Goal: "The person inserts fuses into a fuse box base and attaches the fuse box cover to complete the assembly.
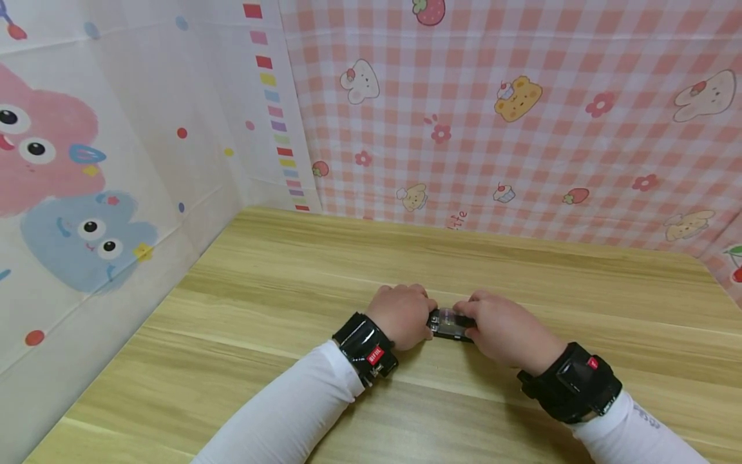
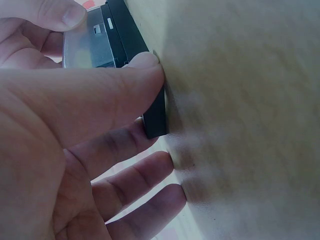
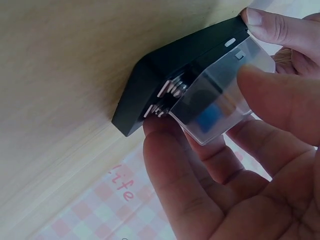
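Note:
A black block with a clear plastic cover [image 1: 447, 318] lies low on the wooden table between the two hands. In the right wrist view its black base [image 3: 150, 70] shows metal screw-like terminals [image 3: 175, 89] at one end, beside the see-through cover [image 3: 215, 105]. My left hand [image 1: 402, 314] pinches one end of the base between thumb and forefinger; its other fingertips rest by the tabletop. My right hand [image 1: 507, 328] is at the opposite end, its thumb and fingers around the cover. Something blue shows through the cover in the right wrist view.
The wood-grain table [image 1: 278, 277] extends around both hands. Behind it hangs a pink checked cloth [image 1: 464, 154], and a white cloth with cartoon figures [image 1: 174, 174] stands on the left. Each wrist wears a black strapped camera band [image 1: 366, 348].

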{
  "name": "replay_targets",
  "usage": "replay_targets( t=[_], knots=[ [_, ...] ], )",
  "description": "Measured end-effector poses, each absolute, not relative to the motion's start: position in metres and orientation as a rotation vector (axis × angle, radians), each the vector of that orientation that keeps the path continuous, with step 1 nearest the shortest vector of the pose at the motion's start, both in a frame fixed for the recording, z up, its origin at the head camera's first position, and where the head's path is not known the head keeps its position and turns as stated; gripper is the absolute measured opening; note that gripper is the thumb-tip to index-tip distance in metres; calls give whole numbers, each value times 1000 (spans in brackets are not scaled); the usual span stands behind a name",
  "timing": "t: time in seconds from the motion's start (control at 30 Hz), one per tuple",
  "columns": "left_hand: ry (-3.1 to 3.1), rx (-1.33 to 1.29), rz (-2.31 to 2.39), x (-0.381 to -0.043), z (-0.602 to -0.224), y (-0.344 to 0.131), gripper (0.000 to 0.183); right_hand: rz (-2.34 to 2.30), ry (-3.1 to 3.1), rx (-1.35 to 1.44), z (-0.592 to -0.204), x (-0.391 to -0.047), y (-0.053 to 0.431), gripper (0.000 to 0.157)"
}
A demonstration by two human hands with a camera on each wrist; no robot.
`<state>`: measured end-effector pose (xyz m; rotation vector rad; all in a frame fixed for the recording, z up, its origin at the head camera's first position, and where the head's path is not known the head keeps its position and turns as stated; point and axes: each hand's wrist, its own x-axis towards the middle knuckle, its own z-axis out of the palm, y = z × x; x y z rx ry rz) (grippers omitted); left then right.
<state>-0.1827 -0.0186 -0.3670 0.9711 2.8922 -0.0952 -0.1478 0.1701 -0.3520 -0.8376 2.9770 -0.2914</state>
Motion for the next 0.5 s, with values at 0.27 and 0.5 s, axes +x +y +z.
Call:
replay_targets(
  t=[0.27,0.5],
  knots=[
    [2900,975,-82,-183,-368,-18,41,-283,2983,-839,-353,-148,171,38],
    [2902,982,-85,-183,-367,-19,40,-268,2992,-841,-353,-148,171,38]
  ],
)
